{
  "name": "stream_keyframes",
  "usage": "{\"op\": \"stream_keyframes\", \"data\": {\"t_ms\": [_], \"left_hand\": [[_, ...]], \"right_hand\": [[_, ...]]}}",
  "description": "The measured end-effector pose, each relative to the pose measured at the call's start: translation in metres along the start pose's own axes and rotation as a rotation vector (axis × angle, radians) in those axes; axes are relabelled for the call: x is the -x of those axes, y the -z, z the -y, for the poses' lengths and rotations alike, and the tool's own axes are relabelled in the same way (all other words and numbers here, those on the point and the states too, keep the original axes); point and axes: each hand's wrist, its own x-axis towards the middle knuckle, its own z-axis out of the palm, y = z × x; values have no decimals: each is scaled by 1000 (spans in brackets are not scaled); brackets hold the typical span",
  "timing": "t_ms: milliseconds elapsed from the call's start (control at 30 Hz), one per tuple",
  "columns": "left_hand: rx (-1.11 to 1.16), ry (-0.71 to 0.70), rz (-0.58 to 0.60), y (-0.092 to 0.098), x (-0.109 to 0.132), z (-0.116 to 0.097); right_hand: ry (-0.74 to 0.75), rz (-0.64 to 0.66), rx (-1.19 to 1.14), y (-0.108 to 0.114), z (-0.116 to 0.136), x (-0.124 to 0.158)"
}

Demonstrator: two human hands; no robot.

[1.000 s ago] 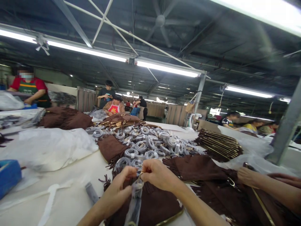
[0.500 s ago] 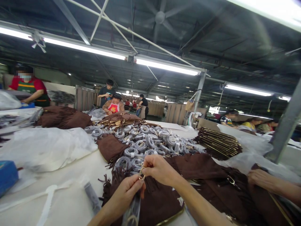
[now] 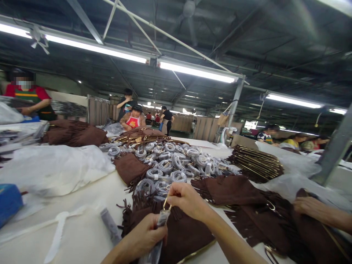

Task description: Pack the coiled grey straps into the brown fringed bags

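My left hand (image 3: 143,233) is closed around a grey strap (image 3: 162,219) in clear plastic wrap, its end sticking up past the thumb. At that end is a gold clasp (image 3: 165,202), pinched between the fingertips of my right hand (image 3: 187,201). Beneath both hands lies a dark brown fringed bag (image 3: 189,236) with a gold zipper along its lower edge; my forearms cover parts of it. Just beyond my fingers begins a heap of coiled grey straps (image 3: 165,167) with gold hardware.
Left of me are a white plastic sheet (image 3: 60,168), a blue box (image 3: 9,203) and a grey wrapped piece (image 3: 110,223). At right, a co-worker's hand (image 3: 310,209) rests on brown bags (image 3: 275,223). Behind are stacked gold-zippered bags (image 3: 257,163) and a metal post (image 3: 337,146).
My left hand has slid down from the clasp onto the wrapped strap, whose end now shows above my thumb. My right hand still pinches the gold clasp. The view has shifted slightly.
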Motion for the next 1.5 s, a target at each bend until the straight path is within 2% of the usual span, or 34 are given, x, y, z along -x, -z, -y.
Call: {"op": "stream_keyframes", "data": {"t_ms": [67,167,233,367,467,600,700,833,933,1133,1300,1500], "left_hand": [[-12,-31,-88,-3,0,-1],[-122,-201,-385,-8,0,-3],[-261,-339,-536,-9,-1,-1],[-506,-529,-654,-7,1,3],[-625,-571,-708,-5,3,0],[-687,-618,-626,-2,5,-5],[-619,-647,-537,0,6,-8],[-435,-544,-507,3,11,-11],[-287,-466,-514,3,11,-12],[83,-233,-410,1,5,-8],[394,-109,-276,-5,8,-9],[550,-123,-244,-10,15,-18]], "right_hand": [[-13,-13,-43,5,0,0],[-73,-54,-125,12,3,-1],[-114,-71,-177,14,5,-2],[-154,-56,-274,10,8,-3],[-158,-47,-305,1,10,-3],[-140,-81,-332,-6,10,-6],[-99,-128,-330,-4,9,-7],[-61,-96,-348,2,9,0],[28,-72,-334,3,9,11],[209,-107,-187,3,14,25],[385,-46,-165,18,21,30],[399,-51,-164,28,18,32]]}}
